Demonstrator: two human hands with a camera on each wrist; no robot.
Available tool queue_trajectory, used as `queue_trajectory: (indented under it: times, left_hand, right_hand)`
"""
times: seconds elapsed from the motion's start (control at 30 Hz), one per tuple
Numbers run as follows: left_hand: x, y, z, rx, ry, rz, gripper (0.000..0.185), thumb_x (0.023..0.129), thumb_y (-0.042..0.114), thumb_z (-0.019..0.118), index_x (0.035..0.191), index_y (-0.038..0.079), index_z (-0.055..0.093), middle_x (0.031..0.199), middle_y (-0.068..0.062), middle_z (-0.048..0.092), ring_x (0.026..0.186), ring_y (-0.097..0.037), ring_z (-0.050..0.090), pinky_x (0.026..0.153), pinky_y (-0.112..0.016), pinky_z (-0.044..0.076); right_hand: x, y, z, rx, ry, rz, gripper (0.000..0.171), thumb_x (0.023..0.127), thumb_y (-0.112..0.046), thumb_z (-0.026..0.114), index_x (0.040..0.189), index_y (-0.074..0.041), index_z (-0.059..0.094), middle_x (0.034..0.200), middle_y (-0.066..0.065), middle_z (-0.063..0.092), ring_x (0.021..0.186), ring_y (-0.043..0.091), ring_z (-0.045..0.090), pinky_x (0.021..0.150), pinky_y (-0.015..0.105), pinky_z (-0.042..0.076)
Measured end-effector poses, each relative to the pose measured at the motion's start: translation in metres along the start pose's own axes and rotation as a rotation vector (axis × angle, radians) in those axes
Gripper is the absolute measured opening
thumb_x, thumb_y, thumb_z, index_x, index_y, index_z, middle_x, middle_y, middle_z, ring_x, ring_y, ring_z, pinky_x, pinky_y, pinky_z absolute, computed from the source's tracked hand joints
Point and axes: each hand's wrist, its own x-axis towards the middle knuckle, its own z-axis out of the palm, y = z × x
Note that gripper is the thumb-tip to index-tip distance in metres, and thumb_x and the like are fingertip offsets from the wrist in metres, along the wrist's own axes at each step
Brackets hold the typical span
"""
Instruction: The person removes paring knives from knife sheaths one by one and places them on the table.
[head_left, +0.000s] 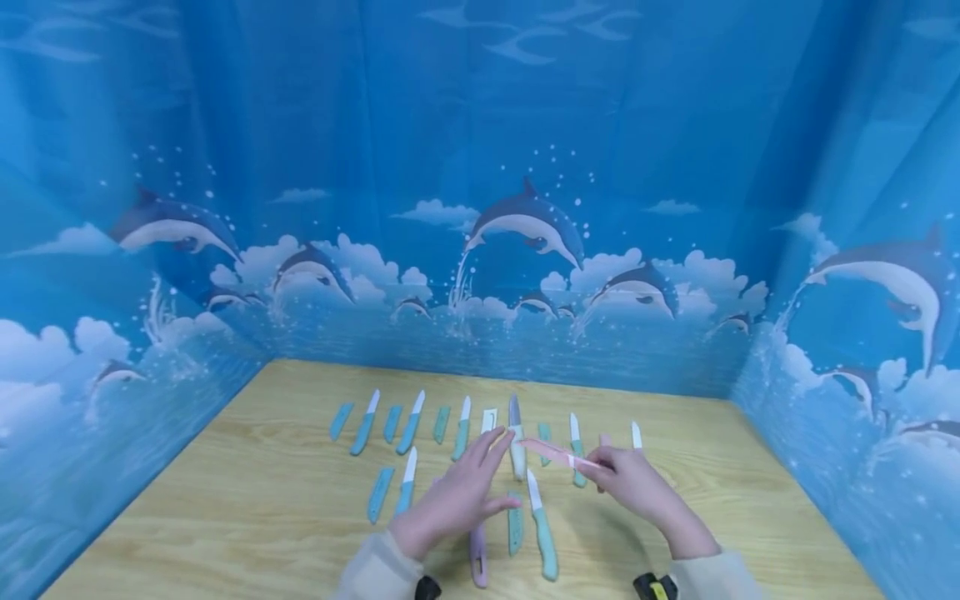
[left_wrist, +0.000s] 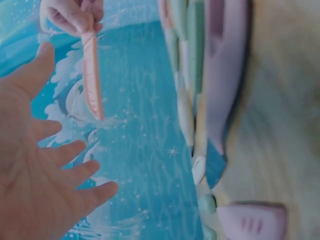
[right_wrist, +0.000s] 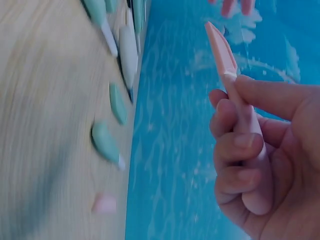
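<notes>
My right hand [head_left: 637,483] grips a pink paring knife [right_wrist: 252,150] by its handle, with the thumb along the neck. A pink slotted sheath [right_wrist: 221,49] covers the blade and points toward my left hand. My left hand [head_left: 461,496] hovers over the table with fingers spread, holding nothing; its fingertips overlap the sheath's tip region in the head view. Below the left hand lies a purple knife [head_left: 478,557], partly hidden by it. Near both hands are a white-handled knife [head_left: 518,454] with a dark blade, a green knife [head_left: 545,542] and a green sheath [head_left: 515,525].
Blue knives [head_left: 363,433] and blue sheaths [head_left: 380,496] lie at the left of the wooden table [head_left: 247,517]. Green knives [head_left: 461,437], a white sheath [head_left: 489,419] and a pink sheath [right_wrist: 105,203] lie farther along. A dolphin-print curtain [head_left: 480,350] encloses the back and sides.
</notes>
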Motion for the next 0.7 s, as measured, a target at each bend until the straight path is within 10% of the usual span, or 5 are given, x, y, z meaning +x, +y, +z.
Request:
queue_trajectory:
  times: [0.17,0.4,0.7]
  left_hand:
    - [0.005,0.002,-0.002,-0.026,-0.037,-0.004,0.086,0.090,0.054,0.056,0.155,0.017,0.015,0.161,-0.007,0.015,0.147,-0.031,0.018,0.114,-0.052,0.026]
    - [0.007,0.002,-0.009,-0.046,-0.091,-0.008,0.081,0.092,0.055,0.053,0.154,0.014,0.022,0.157,-0.010,0.029,0.144,-0.030,0.029,0.115,-0.050,0.028]
    - [0.013,0.005,-0.005,-0.108,-0.192,0.037,0.067,0.095,0.047,0.054,0.149,0.013,0.036,0.139,-0.005,0.055,0.120,-0.015,0.058,0.101,-0.034,0.047]
  right_hand:
    - [-0.006,-0.008,0.014,-0.078,-0.031,-0.101,0.021,0.093,-0.038,0.061,0.088,-0.019,0.069,0.064,-0.009,0.057,0.055,0.004,0.046,0.098,0.056,0.032]
    - [-0.006,-0.015,0.021,-0.059,-0.102,-0.264,0.015,0.094,-0.035,0.062,0.096,-0.022,0.069,0.073,-0.009,0.062,0.060,-0.001,0.049,0.067,0.024,0.043]
    - [-0.006,-0.020,0.019,-0.010,-0.146,-0.289,0.017,0.095,-0.035,0.061,0.096,-0.021,0.069,0.071,-0.007,0.061,0.059,0.000,0.048,0.059,0.022,0.044]
